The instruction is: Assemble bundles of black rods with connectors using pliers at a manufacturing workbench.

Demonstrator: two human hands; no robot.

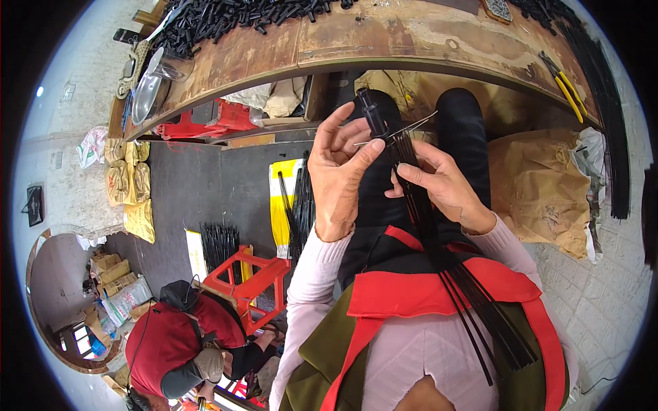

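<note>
A long bundle of thin black rods [419, 205] slants from between my hands down over my red-edged apron, its lower ends fanned out. At its upper end is a black plastic tube-like fitting [371, 113], and a thin wire [418, 123] crosses just below that. My left hand [339, 161] has its thumb pressed at the top of the bundle beside the wire. Its index finger points up and the other fingers curl behind the fitting, partly hidden. Lower down, my right hand [445, 185] grips the rods between thumb and fingers.
Across the front runs a wooden workbench [384, 41] bearing a heap of black tube pieces [240, 17], yellow-handled pliers [565, 85] and more rods [606, 116]. Brown paper sacking [538, 188] lies at right. At left are a red stool [257, 284] and a bending co-worker [175, 342].
</note>
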